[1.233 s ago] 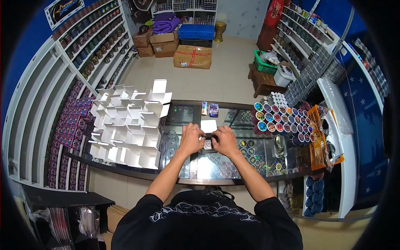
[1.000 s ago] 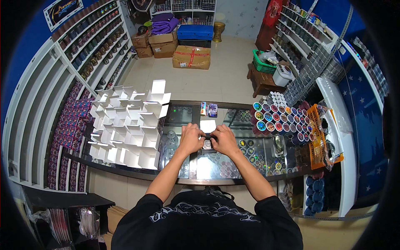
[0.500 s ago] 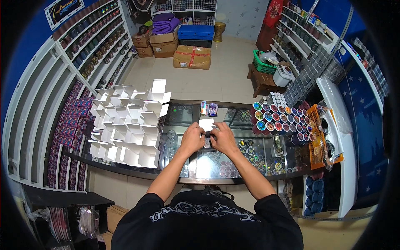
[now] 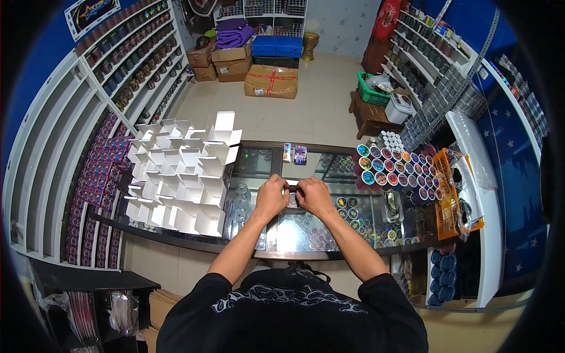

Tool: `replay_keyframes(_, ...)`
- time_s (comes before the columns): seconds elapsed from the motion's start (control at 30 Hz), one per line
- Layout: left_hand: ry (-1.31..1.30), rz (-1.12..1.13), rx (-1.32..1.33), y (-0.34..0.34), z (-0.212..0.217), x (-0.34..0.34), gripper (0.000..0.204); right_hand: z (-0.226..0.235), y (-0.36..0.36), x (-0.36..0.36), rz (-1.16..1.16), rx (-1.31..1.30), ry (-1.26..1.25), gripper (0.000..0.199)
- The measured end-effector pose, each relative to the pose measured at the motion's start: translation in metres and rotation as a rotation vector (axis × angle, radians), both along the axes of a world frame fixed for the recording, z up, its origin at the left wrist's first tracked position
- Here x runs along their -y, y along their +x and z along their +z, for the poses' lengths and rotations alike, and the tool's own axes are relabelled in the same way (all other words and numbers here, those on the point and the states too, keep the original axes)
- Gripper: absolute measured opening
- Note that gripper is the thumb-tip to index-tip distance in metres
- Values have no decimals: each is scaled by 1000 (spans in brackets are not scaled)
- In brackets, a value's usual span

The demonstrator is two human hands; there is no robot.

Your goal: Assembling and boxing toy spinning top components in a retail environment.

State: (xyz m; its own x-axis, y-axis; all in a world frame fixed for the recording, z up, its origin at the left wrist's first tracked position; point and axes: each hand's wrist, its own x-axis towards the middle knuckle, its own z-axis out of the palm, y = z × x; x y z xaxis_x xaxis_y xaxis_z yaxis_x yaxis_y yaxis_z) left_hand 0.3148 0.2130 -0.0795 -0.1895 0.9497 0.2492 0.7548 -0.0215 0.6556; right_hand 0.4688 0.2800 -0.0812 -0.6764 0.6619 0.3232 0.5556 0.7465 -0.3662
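Note:
Over the glass counter (image 4: 272, 238), my left hand (image 4: 272, 197) and my right hand (image 4: 315, 197) face each other with bent fingers. Between them they grip a small dark box (image 4: 292, 200), one hand on each side. My fingers cover most of it, and only a narrow strip shows. Beyond my hands lie two small printed packets (image 4: 287, 153), side by side. To the left stand rows of small white boxes (image 4: 176, 188) with their flaps up. Round-lidded jars (image 4: 391, 165) crowd together on the right.
An orange plastic basket (image 4: 447, 200) borders the jars at the counter's right end. Clear plastic cups (image 4: 241, 203) are near my left forearm. Shelves of jars (image 4: 126, 65) line the left wall. A taped carton (image 4: 271, 81) rests on the floor beyond the counter.
The white flap that stood up beyond my fingers is no longer seen; the box is folded down between my hands. Both hands stay almost in place.

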Motion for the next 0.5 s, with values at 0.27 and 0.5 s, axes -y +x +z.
replay_keyframes(0.27, 2, 22, -54, 1, -2, 0, 8, -2, 0, 0, 2, -18, 34, 9)
replay_keyframes(0.5, -11, 39, -109, 2, -1, -1, 9, 8, 1, 0, -20, -13, -79, 11)
